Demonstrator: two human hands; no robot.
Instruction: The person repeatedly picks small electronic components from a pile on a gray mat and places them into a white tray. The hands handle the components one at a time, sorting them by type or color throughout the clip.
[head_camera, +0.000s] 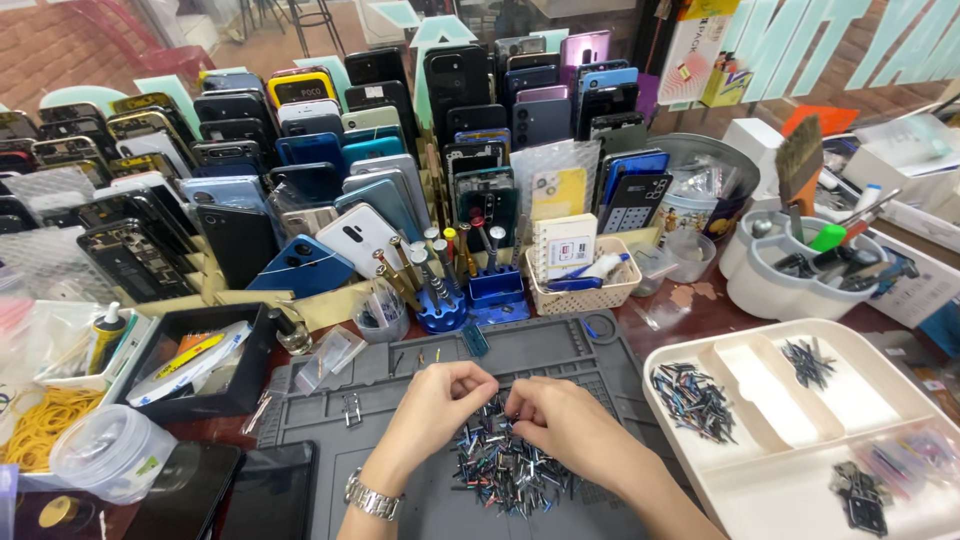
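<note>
At the far left of the table (700, 300) lies a heap of yellow rubber bands (40, 425), with a clear tub (110, 452) just in front of it and a glue bottle (105, 338) behind. Next comes a black box (200, 360) holding flat packets, and below it two dark phones (230, 492) lie flat. Behind all this, rows of phone backs (300, 170) stand on racks across the rear.

A grey work mat (560, 350) fills the middle. On it sits a pile of small metal parts (505, 465), thin, dark and bluish, heaped near the front edge. The left hand (440, 405), with a metal watch (372, 497) on its wrist, rests at the pile's left side, its fingers curled and pressed together over the top of the heap; what they pinch is too small to tell. The right hand (565, 420) meets it from the right, fingertips bunched and touching the parts just beside the left hand.

Behind the mat stand blue screwdriver holders (470, 295) and a cream basket (585, 285).

To the right lies a cream divided tray (780, 470): one compartment holds sorted parts (692, 400), another a smaller cluster (808, 362), and the front one mixed pieces. Behind it a white tool caddy (790, 280) holds a brush (800, 160) and tweezers.
</note>
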